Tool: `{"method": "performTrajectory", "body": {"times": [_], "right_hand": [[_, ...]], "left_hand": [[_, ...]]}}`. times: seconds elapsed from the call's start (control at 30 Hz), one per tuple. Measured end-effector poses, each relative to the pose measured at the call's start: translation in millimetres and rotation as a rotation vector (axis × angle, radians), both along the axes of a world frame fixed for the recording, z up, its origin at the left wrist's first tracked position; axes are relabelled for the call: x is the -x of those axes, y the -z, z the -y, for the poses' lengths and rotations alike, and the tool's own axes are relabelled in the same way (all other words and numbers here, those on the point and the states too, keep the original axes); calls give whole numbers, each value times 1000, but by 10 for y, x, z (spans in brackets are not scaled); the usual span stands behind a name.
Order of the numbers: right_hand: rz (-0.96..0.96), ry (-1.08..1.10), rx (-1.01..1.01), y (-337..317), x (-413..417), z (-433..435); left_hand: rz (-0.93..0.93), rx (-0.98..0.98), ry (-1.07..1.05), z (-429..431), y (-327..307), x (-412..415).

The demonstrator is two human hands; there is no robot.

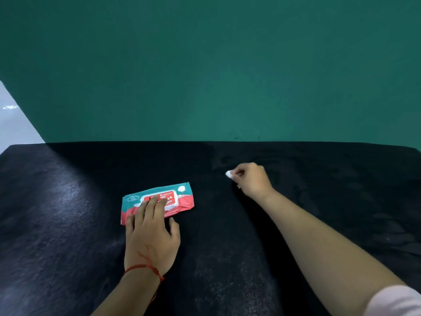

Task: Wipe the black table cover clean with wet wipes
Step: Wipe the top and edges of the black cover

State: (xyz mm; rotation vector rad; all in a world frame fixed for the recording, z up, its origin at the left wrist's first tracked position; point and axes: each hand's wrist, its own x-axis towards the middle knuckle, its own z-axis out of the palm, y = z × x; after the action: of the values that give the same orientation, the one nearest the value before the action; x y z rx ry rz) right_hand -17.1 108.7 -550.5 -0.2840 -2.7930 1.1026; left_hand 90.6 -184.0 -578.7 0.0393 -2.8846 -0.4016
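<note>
A black table cover [68, 201] spans the lower half of the view. On it, left of centre, lies a red and teal pack of wet wipes [180, 197]. My left hand [152, 233] rests flat on the pack's lid with straight fingers. Farther back and to the right, my right hand [252, 179] is curled around a small balled-up white wet wipe [228, 174], which pokes out at the fingertips and is held down at the cover. Damp smears show on the cover around and to the right of that hand.
A green wall [205, 76] rises directly behind the table's far edge. A pale floor strip [13, 119] shows at the far left. The cover's left part catches a bright glare.
</note>
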Motion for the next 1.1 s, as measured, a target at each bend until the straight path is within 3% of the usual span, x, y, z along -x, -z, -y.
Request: {"method": "performTrajectory", "body": {"times": [0.13,0.27,0.6,0.93,1.1], "right_hand": [[-8,156,-11,-34,461,-107],[-12,159,-10,18,830,161],[89,-254,-23,-102,370,375],[3,144,-6,-109,1107,-28],[-10,94,31,61,1365,375]], "left_hand": [[6,4,-1,-4,12,17],[12,2,-3,4,10,20],[59,-2,2,-14,10,45],[58,-9,0,-9,16,44],[74,-9,0,-12,22,63]]}}
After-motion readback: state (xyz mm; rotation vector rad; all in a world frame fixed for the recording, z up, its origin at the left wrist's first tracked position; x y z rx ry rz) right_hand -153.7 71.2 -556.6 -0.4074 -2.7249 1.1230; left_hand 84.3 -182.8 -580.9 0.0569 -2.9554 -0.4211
